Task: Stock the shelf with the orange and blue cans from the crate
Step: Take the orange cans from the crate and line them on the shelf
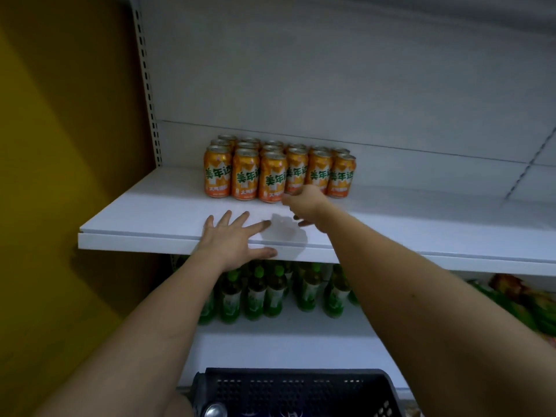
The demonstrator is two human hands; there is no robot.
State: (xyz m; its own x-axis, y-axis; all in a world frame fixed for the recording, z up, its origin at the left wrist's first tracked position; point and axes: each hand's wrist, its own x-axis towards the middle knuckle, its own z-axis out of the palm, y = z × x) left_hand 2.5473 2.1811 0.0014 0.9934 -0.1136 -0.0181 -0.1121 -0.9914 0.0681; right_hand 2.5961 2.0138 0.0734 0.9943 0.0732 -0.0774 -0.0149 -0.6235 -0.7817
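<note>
Several orange cans [272,176] stand in rows on the white shelf [144,218], towards its back. My left hand [234,239] lies flat on the shelf's front edge with its fingers spread and holds nothing. My right hand [304,204] reaches in just in front of the front row and covers the foot of the fourth can [297,170]. Its fingers curl loosely down towards the shelf, and I see nothing in it. The dark plastic crate [301,386] is at the bottom of the view, with a silver can top [215,412] and dark blue cans [288,414] showing inside.
Green bottles [255,296] fill the shelf below, with colourful packets [511,293] to their right. A slotted upright [147,85] and a yellow wall [60,145] bound the left side. The white shelf runs on to the right of the cans.
</note>
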